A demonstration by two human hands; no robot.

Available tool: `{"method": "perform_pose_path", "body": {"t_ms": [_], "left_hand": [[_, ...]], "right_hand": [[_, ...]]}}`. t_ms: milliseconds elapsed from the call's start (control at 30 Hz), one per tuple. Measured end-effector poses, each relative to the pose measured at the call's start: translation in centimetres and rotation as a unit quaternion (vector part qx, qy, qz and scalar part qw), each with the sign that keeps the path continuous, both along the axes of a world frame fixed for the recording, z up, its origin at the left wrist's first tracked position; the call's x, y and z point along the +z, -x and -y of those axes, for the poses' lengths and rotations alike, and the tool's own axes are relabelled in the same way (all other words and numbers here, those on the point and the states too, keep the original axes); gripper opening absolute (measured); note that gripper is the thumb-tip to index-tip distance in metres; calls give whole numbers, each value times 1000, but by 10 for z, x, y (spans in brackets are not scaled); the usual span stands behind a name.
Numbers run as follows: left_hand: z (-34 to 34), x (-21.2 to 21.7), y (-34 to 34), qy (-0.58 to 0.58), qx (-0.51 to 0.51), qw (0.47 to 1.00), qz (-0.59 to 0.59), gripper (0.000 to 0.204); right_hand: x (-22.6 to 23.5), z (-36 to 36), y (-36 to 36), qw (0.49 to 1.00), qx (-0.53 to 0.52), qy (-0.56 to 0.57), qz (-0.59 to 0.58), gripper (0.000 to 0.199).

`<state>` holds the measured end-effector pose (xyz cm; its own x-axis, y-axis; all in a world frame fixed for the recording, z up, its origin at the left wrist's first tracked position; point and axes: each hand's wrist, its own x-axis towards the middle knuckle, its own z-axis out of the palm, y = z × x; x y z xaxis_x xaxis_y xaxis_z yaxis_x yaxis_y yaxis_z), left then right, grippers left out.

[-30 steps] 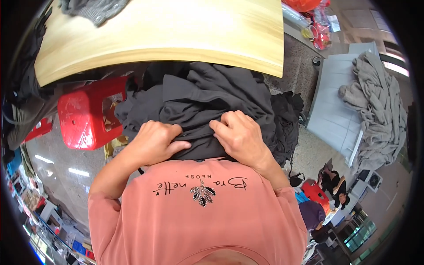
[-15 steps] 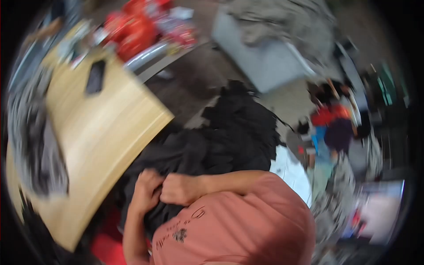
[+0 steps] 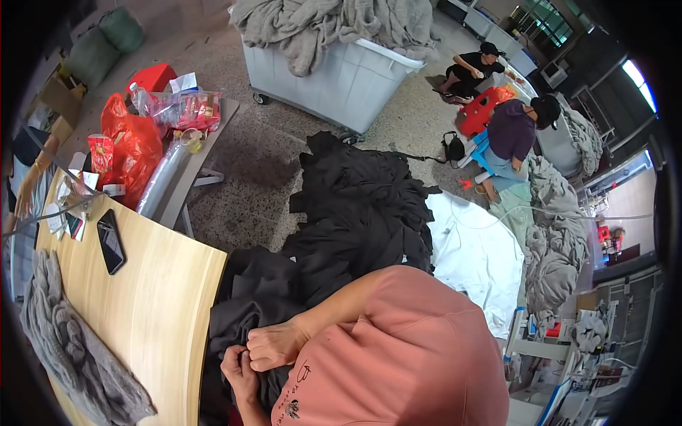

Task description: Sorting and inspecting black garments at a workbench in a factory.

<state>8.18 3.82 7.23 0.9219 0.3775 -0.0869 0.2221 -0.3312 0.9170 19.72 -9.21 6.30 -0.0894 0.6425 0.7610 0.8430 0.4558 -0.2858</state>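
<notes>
My right hand [image 3: 275, 346] is closed, its arm reaching across from the right. Just below and left of it, my left hand [image 3: 239, 373] is closed too, fingers bent and almost touching the right. Both grip black fabric [image 3: 259, 314], bunched around my fingers and hanging between me and the table edge. The exact bit pinched is hidden by my knuckles. More of this dark cloth spreads from my lap into a large heap [image 3: 355, 206] ahead.
A wooden table [image 3: 167, 284] at left bears a phone [image 3: 111, 241] and grey knitwear [image 3: 78, 348]. Red bags [image 3: 131, 153] lie on a bench behind. A wheeled bin [image 3: 320, 85] overflows with grey knits. White sheeting [image 3: 472, 248] lies right; two people [image 3: 508, 131] [image 3: 476, 71] sit beyond.
The view has swung and steadied, with the table now further left and lower and the bin shifted left. My hands stay close together at the black fabric.
</notes>
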Motion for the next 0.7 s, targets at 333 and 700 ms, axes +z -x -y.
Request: {"method": "perform_pose_path", "body": {"t_ms": [333, 700], "left_hand": [[3, 34, -6, 106, 5, 993, 49, 3], [1, 12, 0, 251, 61, 966, 19, 6]], "right_hand": [[52, -18, -13, 988, 13, -140, -67, 7], [13, -24, -10, 999, 2, -46, -12, 8]]}}
